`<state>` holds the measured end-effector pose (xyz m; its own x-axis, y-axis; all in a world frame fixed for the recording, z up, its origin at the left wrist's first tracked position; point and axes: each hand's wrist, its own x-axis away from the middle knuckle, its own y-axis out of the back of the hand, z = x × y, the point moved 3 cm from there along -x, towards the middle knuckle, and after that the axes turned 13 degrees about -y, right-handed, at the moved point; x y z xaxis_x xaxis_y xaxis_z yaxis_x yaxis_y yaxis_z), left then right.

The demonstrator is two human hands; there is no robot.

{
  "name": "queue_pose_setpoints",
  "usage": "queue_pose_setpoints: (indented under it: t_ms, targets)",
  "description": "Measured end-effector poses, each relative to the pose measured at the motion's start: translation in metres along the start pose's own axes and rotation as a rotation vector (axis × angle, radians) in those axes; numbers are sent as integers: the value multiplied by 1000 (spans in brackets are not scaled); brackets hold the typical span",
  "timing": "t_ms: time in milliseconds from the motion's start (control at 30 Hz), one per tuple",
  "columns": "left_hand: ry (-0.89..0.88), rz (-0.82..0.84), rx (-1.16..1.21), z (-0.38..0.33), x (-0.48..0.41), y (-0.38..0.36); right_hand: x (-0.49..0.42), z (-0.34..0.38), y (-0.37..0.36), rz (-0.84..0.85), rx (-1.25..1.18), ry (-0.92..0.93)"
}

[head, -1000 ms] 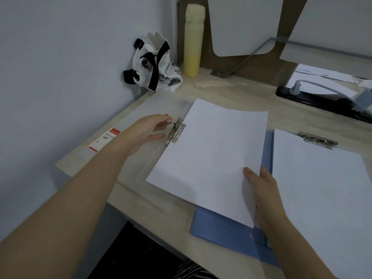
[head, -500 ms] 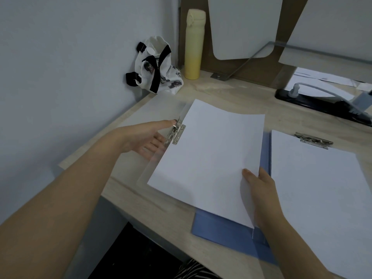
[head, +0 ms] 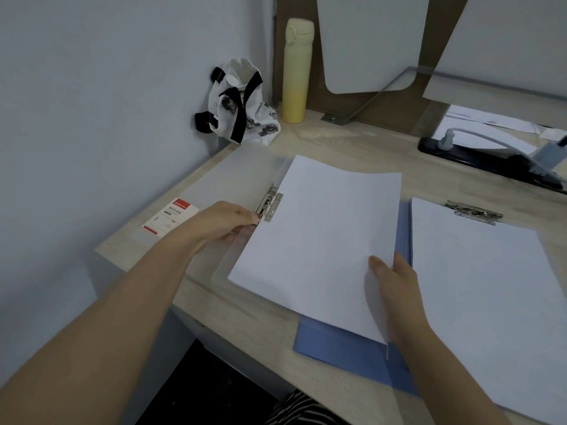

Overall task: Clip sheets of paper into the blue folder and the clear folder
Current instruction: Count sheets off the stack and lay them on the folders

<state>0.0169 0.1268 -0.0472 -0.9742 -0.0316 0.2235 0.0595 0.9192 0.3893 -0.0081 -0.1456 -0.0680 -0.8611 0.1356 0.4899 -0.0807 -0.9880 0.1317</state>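
The clear folder (head: 233, 176) lies open at the desk's left, its metal clip (head: 270, 202) along the spine. A white sheet (head: 322, 240) lies over its right half, its left edge against the clip. My left hand (head: 225, 222) pinches the near end of the clip's lever. My right hand (head: 394, 280) grips the sheet's right edge, thumb on top. The blue folder (head: 346, 348) lies open under the sheet and to the right, where another white sheet (head: 484, 296) sits under its own metal clip (head: 474, 212).
A yellow bottle (head: 297, 70) and a black-and-white cloth bag (head: 239, 102) stand in the back left corner by the wall. A black power strip (head: 491, 159) with a white cable lies at the back right. The desk's front edge (head: 214, 299) runs diagonally below my arms.
My left hand turned from lying palm-up beside the clip to pinching the lever's near end. The sheet and my right hand have barely moved.
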Motion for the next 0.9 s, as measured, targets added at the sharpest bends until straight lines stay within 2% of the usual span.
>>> queue_pose_setpoints:
  t_ms: [133, 233, 333, 400, 467, 500, 633, 800, 900]
  targets:
    - [26, 36, 158, 11, 4, -1, 3, 0, -1, -67, 13, 55]
    - [17, 35, 186, 11, 6, -3, 7, -1, -4, -114, 48, 121]
    - [-7, -14, 194, 3, 13, -5, 6, -1, -4, -177, 333, 230]
    - [-45, -79, 251, -7, 18, -7, 5, -2, -3, -235, 616, 342]
    - [-120, -145, 382, -26, 28, -10, 3, -7, 0, -218, 878, 393]
    - [-154, -163, 439, -37, 35, -12, 3, -6, 3, -177, 915, 381]
    - [-299, -128, 555, -89, 62, -34, 16, 16, 20, 52, 728, 228]
    - [-528, -22, 363, -149, 89, -99, 41, 50, 58, 339, 197, 2]
    - [-597, 37, 276, -164, 89, -142, 58, 63, 97, 475, -86, 1]
